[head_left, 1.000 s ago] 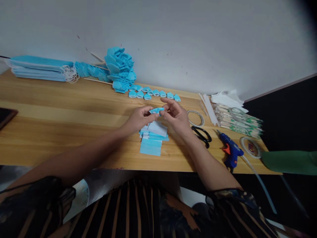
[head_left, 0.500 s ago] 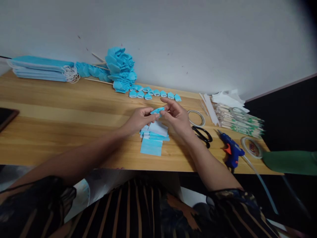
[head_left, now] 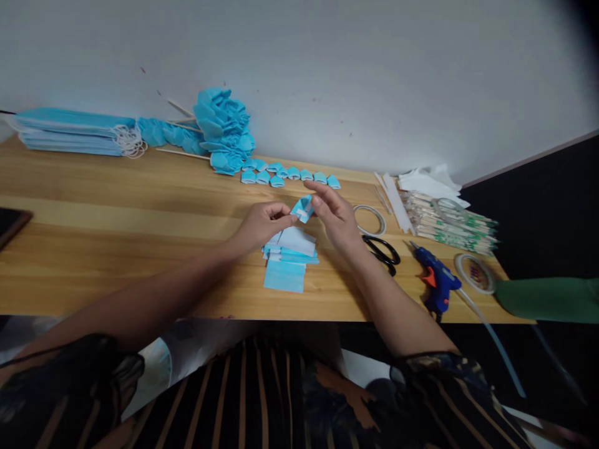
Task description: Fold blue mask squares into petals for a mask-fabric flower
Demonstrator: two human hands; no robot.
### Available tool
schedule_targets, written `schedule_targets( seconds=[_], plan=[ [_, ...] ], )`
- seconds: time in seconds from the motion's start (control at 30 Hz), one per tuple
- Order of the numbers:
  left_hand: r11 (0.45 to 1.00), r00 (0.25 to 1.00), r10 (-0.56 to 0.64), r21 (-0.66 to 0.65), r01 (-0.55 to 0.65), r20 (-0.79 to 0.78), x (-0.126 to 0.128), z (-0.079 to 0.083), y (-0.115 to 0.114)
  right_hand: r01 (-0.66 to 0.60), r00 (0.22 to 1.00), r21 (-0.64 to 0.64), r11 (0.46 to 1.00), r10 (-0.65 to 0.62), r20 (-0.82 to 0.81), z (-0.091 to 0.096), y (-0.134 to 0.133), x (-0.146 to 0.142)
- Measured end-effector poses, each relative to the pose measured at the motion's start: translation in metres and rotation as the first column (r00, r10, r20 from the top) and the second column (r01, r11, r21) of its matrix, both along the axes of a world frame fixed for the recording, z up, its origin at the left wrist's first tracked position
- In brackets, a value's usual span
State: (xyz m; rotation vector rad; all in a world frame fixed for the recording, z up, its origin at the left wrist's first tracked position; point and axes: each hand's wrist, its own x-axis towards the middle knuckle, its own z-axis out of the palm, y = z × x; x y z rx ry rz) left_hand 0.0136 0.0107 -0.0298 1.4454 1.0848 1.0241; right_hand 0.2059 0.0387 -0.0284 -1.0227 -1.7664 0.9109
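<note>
Between my two hands is a small folded piece of blue mask fabric [head_left: 302,209], its white inner side partly showing. My left hand [head_left: 269,224] pinches its lower left edge between thumb and fingers. The thumb and fingers of my right hand [head_left: 334,212] close on its right side. Just below them lies a loose pile of cut blue-and-white fabric pieces [head_left: 285,274]. Beyond my hands, several small folded blue pieces [head_left: 277,181] sit in two rows near the wall.
Blue fabric flowers [head_left: 222,128] on sticks and stacked face masks [head_left: 75,131] line the back left. To the right are a tape roll [head_left: 384,222], black-handled scissors [head_left: 392,259], a blue glue gun [head_left: 437,280], packaged sticks [head_left: 449,224] and another tape roll [head_left: 491,284]. A dark phone-like object [head_left: 12,224] lies left.
The folded piece has turned more upright, so its white inner side and opening show. My right fingers have shifted slightly along its right side; the view has moved a little.
</note>
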Motion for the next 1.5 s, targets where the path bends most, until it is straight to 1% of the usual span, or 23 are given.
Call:
schedule_targets(
  seconds=[0.1,0.2,0.3,0.43,0.53,0.63,0.73,0.8,0.97,1.07,1.17,1.23,1.37,1.5],
  plan=[
    [0.999,0.999,-0.033,0.027,0.033,-0.021,0.001,-0.003,0.000,-0.016,1.000,0.000,1.000,0.016,0.025,-0.001,-0.002,-0.003],
    [0.995,0.997,-0.064,0.075,0.067,-0.044,0.002,-0.006,0.001,0.000,0.999,0.018,1.000,0.000,0.032,-0.004,-0.003,-0.005],
    [0.993,0.999,-0.032,0.112,0.037,-0.041,0.001,-0.009,0.003,-0.004,1.000,0.021,1.000,0.004,0.029,-0.006,-0.003,-0.006],
    [0.994,0.997,-0.019,0.108,0.027,-0.069,0.001,-0.010,0.004,0.005,1.000,-0.057,0.998,-0.005,0.002,-0.006,-0.005,-0.006],
    [0.996,0.998,-0.014,0.091,0.020,-0.057,0.001,-0.007,0.002,0.056,0.997,-0.070,0.996,-0.060,-0.056,-0.003,-0.004,-0.004],
    [0.997,0.999,0.046,0.069,-0.044,-0.030,0.000,-0.001,0.001,0.074,0.988,-0.115,0.991,-0.088,-0.124,0.001,-0.001,-0.002],
    [0.991,0.991,0.129,0.041,-0.130,0.016,-0.002,0.005,0.002,0.011,0.981,-0.208,0.978,-0.051,-0.186,0.004,-0.001,-0.003],
    [0.987,0.986,0.161,0.017,-0.162,0.044,-0.003,0.007,0.002,-0.018,0.980,-0.242,0.970,-0.031,-0.195,0.004,-0.001,-0.004],
    [0.990,0.990,0.140,-0.008,-0.140,0.025,-0.002,0.009,0.002,0.005,0.992,-0.297,0.955,-0.042,-0.115,0.002,-0.005,-0.009],
    [0.992,0.991,0.125,0.003,-0.126,0.049,-0.002,0.007,0.003,-0.012,0.996,-0.287,0.958,-0.014,-0.089,0.001,-0.007,-0.010],
    [0.995,0.989,0.096,0.010,-0.098,0.108,-0.002,0.003,0.005,-0.052,0.998,-0.262,0.964,0.037,-0.060,0.001,-0.010,-0.012],
    [0.997,0.990,0.081,0.007,-0.082,0.116,-0.003,0.001,0.006,-0.079,0.997,-0.253,0.964,0.073,-0.033,0.003,-0.013,-0.013],
    [0.997,0.985,0.076,-0.043,-0.071,0.156,-0.005,-0.002,0.006,-0.110,0.993,-0.266,0.958,0.115,0.002,0.005,-0.014,-0.014],
    [0.994,0.975,0.092,-0.077,-0.077,0.203,-0.006,-0.001,0.006,-0.140,0.990,-0.253,0.957,0.142,-0.011,0.004,-0.012,-0.012]
  ],
)
